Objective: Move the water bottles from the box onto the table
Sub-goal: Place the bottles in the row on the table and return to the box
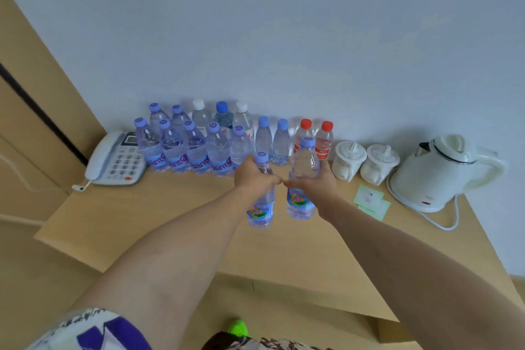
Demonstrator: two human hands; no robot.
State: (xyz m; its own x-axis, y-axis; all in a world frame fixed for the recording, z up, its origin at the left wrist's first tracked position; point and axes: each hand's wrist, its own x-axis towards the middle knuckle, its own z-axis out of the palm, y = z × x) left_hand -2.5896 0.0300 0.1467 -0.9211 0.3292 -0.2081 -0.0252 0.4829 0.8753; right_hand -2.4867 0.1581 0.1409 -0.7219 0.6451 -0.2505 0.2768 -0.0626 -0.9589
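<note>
Each hand grips one water bottle, left hand point(253, 176) and right hand point(315, 182), upright over the wooden table point(176, 224). Fourteen more bottles point(196, 148) stand against the pale wall point(284, 37), beside a phone point(116, 159), two cups point(365, 160), one kettle point(437, 172).

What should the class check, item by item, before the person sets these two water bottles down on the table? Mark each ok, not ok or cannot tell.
1. Left hand grips the left bottle firmly: ok, fingers wrap its upper body.
2. Right hand grips the right bottle: ok.
3. Both bottles upright, caps on: ok.
4. Bare table below the bottles for setting down: ok.
5. Bottles already touching the table: cannot tell.
6. Nearby hazards: the row of bottles stands close behind and the lidded cups to the right; ok, but mind them.
</note>
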